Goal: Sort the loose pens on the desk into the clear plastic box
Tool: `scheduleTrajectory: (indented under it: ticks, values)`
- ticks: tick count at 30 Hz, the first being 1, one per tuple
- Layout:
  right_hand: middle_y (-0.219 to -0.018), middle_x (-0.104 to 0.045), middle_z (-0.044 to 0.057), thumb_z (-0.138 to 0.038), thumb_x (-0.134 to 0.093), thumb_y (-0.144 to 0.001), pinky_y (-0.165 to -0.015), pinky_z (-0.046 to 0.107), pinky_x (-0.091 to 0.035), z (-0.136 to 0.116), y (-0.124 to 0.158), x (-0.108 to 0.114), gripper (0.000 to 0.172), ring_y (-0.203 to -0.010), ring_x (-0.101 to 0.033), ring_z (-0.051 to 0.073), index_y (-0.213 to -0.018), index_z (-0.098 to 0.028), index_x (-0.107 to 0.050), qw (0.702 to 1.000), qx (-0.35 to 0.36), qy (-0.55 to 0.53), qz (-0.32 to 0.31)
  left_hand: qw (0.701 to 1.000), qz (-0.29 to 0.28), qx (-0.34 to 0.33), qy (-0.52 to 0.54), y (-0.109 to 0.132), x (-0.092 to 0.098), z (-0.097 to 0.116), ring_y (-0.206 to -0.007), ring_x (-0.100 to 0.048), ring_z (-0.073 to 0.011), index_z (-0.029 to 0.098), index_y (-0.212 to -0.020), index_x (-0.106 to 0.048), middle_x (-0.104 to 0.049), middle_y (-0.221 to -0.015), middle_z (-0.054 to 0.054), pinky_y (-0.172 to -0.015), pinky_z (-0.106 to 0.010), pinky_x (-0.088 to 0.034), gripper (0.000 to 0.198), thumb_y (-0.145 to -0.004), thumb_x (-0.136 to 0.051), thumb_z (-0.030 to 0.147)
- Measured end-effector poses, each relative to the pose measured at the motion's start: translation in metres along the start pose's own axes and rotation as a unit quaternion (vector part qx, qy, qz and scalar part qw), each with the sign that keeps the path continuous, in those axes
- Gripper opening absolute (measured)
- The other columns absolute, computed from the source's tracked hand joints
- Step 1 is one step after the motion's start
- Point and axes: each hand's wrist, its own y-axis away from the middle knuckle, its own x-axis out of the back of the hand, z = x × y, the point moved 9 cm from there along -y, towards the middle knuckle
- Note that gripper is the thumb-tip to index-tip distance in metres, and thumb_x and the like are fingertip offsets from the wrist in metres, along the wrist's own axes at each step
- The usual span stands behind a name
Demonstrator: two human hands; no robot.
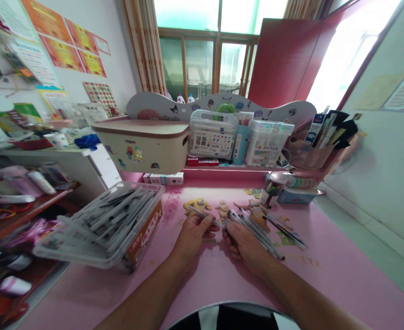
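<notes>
A slim clear-and-grey pen is held low over the pink desk, pointing up and to the left. My left hand is closed around its middle, thumb on top. My right hand pinches the pen's near end, and its fingertips hide that tip. Beside and partly behind my right hand lies a loose bunch of pens with dark ends. Left of my hands, an open clear plastic bin is heaped with many similar pens.
The pink desk carries a clear jar of pens at back right. Above it, a shelf holds a lidded beige box, a marker case, a blue pencil tube and a pen holder. A cluttered rack stands left.
</notes>
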Motion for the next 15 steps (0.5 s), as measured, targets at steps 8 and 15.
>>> scheduleTrajectory:
  ticks: [8,15]
  values:
    - [-0.046,-0.034,-0.012,-0.055,-0.074,-0.072,-0.035,0.019,-0.013,-0.002,0.0,-0.005,0.045,-0.037,-0.024,0.005,-0.075,-0.023,-0.043,1.0,0.022,-0.005,-0.014,1.0,-0.005,0.009,-0.009,0.003,-0.001,-0.004,-0.059,-0.063,-0.0129,0.014,-0.086,-0.065,-0.071,-0.077,-0.007,-0.049,-0.021,-0.05,0.034,-0.07,-0.077,0.042]
    - [-0.054,-0.04,-0.009,-0.037,-0.071,-0.074,-0.043,0.022,-0.023,-0.01,0.002,0.006,0.027,-0.043,-0.032,0.007,-0.078,-0.022,-0.048,0.995,0.066,0.055,0.052,0.998,0.025,0.028,-0.049,0.0,0.005,-0.008,-0.05,-0.059,-0.0134,0.013,-0.084,-0.064,-0.069,-0.069,-0.007,-0.042,-0.022,-0.046,0.037,-0.072,-0.073,0.046]
